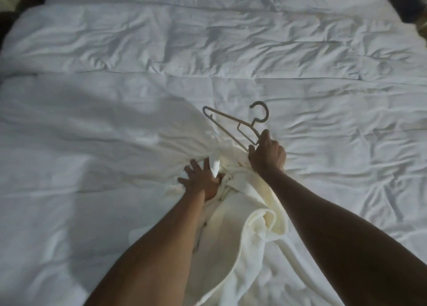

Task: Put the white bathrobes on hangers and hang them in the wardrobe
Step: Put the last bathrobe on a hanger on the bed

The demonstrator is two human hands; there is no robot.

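Hanger's (240, 126) near end behind right hand (268, 154)

The bathrobe (242, 213) under the left hand (202, 178) is creamy white; the hanger (240, 126) at the right hand (268, 154) is grey; the bed (208, 51) beyond is plain white.

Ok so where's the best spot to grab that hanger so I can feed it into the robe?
Judging by its pose, grip the hanger on its near arm just below the neck, coming from the right, where the right hand already holds it. That leaves the far arm tip free to point left into the bathrobe, which the left hand presses on the bed.
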